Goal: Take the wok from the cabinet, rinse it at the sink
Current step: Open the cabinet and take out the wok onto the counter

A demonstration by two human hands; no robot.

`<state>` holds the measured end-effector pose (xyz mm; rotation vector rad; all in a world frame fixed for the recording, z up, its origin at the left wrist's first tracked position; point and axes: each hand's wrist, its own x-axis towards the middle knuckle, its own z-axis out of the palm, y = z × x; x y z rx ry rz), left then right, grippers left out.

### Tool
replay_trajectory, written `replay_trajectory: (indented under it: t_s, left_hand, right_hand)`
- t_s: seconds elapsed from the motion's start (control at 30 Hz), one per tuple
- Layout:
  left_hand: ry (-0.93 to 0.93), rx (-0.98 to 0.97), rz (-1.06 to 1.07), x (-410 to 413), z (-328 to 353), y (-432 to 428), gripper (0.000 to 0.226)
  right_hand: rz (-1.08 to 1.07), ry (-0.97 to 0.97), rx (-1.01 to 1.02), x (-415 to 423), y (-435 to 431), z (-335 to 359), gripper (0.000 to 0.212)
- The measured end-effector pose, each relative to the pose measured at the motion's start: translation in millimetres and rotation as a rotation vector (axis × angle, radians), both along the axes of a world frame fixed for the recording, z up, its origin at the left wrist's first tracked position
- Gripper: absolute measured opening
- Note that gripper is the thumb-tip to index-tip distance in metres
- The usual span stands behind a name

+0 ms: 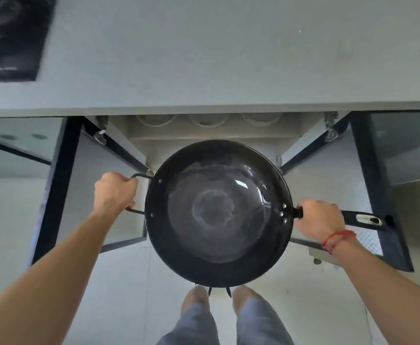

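The person is holding the wok (216,212) in the centre of the frame, in the air in front of the open cabinet (204,143) and below the worktop (204,58) edge. The left hand (115,192) is curling its grip round the small loop handle (139,176). The right hand (318,217) is wrapping its grip round the long handle (363,219), close to the bowl of the wok. The wok is looking stiff, rather heavy and smooth inside, so holding both handles seems safest. The sink is not showing. The worktop is cutting off pale bowls (205,120) in the cabinet, and the dark panel (7,38) in the upper left is blurred.
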<state>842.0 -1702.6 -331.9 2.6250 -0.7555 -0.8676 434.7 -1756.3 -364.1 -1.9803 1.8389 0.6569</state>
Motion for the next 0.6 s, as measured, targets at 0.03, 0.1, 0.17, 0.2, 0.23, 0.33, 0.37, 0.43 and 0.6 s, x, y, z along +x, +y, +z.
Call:
replay_trajectory:
  t_s: [0.03, 0.1, 0.17, 0.2, 0.23, 0.33, 0.37, 0.43, 0.6]
  left_hand:
    - [-0.001, -0.016, 0.006, 0, 12, 4, 0.025]
    - [-0.005, -0.045, 0.009, 0, 35, 10, 0.026]
    - [-0.016, -0.069, 0.006, 1, 54, 14, 0.026]
    - [-0.017, -0.083, 0.006, 2, 62, 15, 0.026]
    - [-0.019, -0.094, 0.004, 3, 69, 17, 0.026]
    - [-0.029, -0.134, 0.005, 4, 87, 18, 0.028]
    - [-0.028, -0.145, 0.010, 5, 94, 18, 0.029]
    - [-0.025, -0.176, 0.019, 6, 108, 16, 0.027]
    - [-0.031, -0.261, -0.002, 13, 146, 4, 0.025]
  right_hand:
    - [0.002, -0.001, -0.007, 1, 1, 14, 0.006]
    - [0.006, -0.009, -0.017, 4, 3, 39, 0.012]
    - [0.014, -0.017, -0.039, 6, 2, 61, 0.014]
    - [0.019, -0.019, -0.054, 6, 1, 71, 0.012]
    - [0.025, -0.020, -0.066, 7, 0, 79, 0.013]
    - [0.034, -0.034, -0.098, 8, -6, 102, 0.015]
    - [0.038, -0.037, -0.112, 8, -9, 108, 0.014]
    - [0.053, -0.028, -0.143, 9, -18, 121, 0.012]
    - [0.098, -0.045, -0.235, 17, -39, 151, 0.007]
